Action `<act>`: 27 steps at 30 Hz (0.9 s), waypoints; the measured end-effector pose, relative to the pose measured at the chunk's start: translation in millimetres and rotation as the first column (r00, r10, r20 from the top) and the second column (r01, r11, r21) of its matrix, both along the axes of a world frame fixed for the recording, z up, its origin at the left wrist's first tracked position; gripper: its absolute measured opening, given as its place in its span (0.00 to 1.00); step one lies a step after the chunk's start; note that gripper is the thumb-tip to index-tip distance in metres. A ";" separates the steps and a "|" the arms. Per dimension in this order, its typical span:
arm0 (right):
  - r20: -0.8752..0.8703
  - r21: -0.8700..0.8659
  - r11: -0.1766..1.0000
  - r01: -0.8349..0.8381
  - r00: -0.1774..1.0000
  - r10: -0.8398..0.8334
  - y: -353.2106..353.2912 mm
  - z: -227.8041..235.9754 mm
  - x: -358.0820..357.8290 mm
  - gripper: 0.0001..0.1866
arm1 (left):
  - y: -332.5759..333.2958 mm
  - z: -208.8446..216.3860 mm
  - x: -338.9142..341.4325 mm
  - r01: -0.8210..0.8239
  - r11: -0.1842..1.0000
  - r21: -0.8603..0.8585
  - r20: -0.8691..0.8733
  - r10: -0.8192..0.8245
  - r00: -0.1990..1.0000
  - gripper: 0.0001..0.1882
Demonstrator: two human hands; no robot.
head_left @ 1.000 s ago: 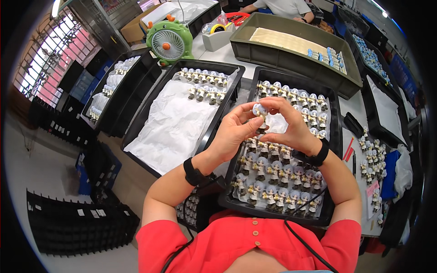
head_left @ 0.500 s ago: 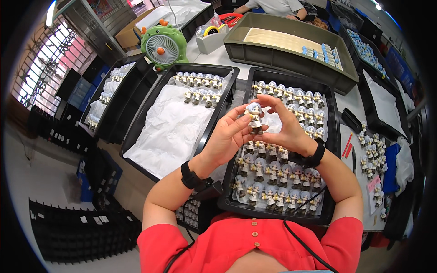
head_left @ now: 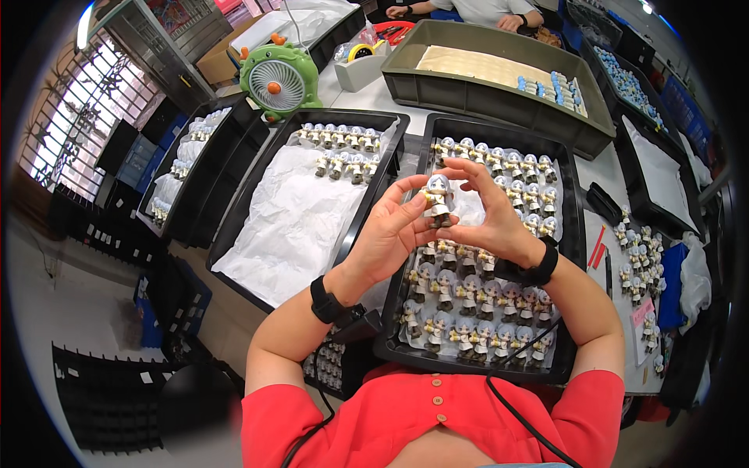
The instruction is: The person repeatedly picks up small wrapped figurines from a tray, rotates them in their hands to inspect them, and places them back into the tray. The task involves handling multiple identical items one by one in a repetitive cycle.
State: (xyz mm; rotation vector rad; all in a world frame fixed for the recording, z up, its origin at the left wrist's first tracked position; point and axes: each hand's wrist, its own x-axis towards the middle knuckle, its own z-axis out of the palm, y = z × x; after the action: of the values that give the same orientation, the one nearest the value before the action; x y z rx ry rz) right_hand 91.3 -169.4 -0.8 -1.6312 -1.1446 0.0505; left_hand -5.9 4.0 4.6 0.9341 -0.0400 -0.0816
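A small chibi figurine [head_left: 438,199], with pale silvery hair, a white outfit and dark boots, stands upright between my hands. My left hand [head_left: 396,222] pinches it from the side between thumb and fingers. Curved around its other side is my right hand [head_left: 495,222], its thumb by the feet and its fingertips close to the head; the exact contact there is hard to see. Below my hands lies a black tray [head_left: 576,234] lined with white sheet, holding rows of similar figurines. To its left is another black tray [head_left: 226,253] with short rows of figurines at its far end.
A green fan [head_left: 279,78] and a tape dispenser [head_left: 363,62] stand at the back, beside a large olive bin [head_left: 484,101]. Loose figurines [head_left: 644,261] and red sticks [head_left: 598,248] lie on the right. A person [head_left: 499,12] sits across the table. A black cable [head_left: 507,366] crosses my tray.
The figurine has turned and shifted slightly between my hands, which stay nearly in place. Across the table, the other person's hands have moved.
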 end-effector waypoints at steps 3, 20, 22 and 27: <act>-0.011 0.038 0.999 0.011 1.000 -0.011 -1.1 2.2 -1.7 0.44 | -0.9 -1.8 0.5 -0.012 1.000 -0.002 -0.031 0.012 0.999 0.21; 0.145 0.123 0.991 -0.062 0.988 0.044 8.7 1.7 -13.8 0.48 | -5.9 -3.6 1.1 0.171 0.985 -0.021 0.105 -0.168 0.980 0.25; 0.099 0.110 0.991 -0.071 0.993 0.060 8.7 -2.9 -11.2 0.48 | -5.4 -3.5 1.8 0.174 0.985 -0.013 0.119 -0.171 0.978 0.25; 0.146 0.071 0.996 -0.047 0.989 0.036 7.8 -7.9 -7.6 0.44 | -6.8 -5.5 1.7 0.114 0.989 0.098 0.113 -0.125 0.986 0.25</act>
State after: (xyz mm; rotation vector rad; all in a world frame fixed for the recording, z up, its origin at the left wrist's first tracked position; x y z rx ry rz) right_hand 83.8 -161.6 -8.7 -1.5653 -1.2763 -0.0845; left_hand -4.3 -2.8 -0.8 1.0266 -0.2044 -0.1400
